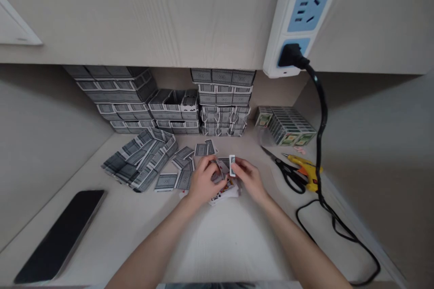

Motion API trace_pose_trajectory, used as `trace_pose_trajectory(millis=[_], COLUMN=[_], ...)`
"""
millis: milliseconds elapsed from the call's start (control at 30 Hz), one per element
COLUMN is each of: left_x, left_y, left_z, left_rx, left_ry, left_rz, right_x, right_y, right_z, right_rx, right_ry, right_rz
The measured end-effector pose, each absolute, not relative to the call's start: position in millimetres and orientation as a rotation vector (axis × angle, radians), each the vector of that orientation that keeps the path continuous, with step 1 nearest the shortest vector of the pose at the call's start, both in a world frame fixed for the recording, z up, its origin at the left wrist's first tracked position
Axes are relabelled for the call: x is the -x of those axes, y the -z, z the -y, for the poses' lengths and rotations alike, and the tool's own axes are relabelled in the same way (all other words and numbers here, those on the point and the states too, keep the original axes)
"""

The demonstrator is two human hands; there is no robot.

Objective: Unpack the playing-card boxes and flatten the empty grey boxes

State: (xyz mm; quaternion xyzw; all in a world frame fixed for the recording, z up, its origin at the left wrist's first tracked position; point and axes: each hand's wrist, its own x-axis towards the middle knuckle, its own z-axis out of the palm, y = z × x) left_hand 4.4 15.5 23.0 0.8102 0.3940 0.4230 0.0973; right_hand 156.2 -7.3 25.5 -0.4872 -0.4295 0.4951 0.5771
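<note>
My right hand (250,179) pinches a small folded playing card (232,165), upright, with a white border and patterned back. Close beside it, my left hand (203,181) is closed with thumb and fingers on another playing card (220,169), seen nearly edge-on. Beneath both hands lies a loose pile of face-up playing cards (224,195), partly hidden by my left hand. Several patterned-back cards (166,182) are scattered to the left of it. Farther left rests a tray-like piece built from folded cards (142,158).
Stacked folded-card blocks (224,99) line the back under the overhanging panel. Boxed card decks (291,124) stand at back right. Black scissors (290,174), a yellow glue gun (308,169) and a black cord (320,122) from a power strip (307,13) occupy the right. A phone (63,235) lies front left.
</note>
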Motion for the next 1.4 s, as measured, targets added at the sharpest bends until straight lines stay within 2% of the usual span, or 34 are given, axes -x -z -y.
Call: trace_pose_trajectory(millis=[1167, 1400], left_x=[-4, -4], left_y=[-13, -14], left_z=[-16, -16], left_rx=[-2.653, -2.689], left_ry=[-1.097, -1.131], left_rz=[-1.088, -1.076], right_x=[-149, -151], right_y=[-25, -23], right_z=[12, 11], right_rx=[1.295, 1.271], right_ry=[-0.960, -1.040], right_rz=[1.246, 1.262])
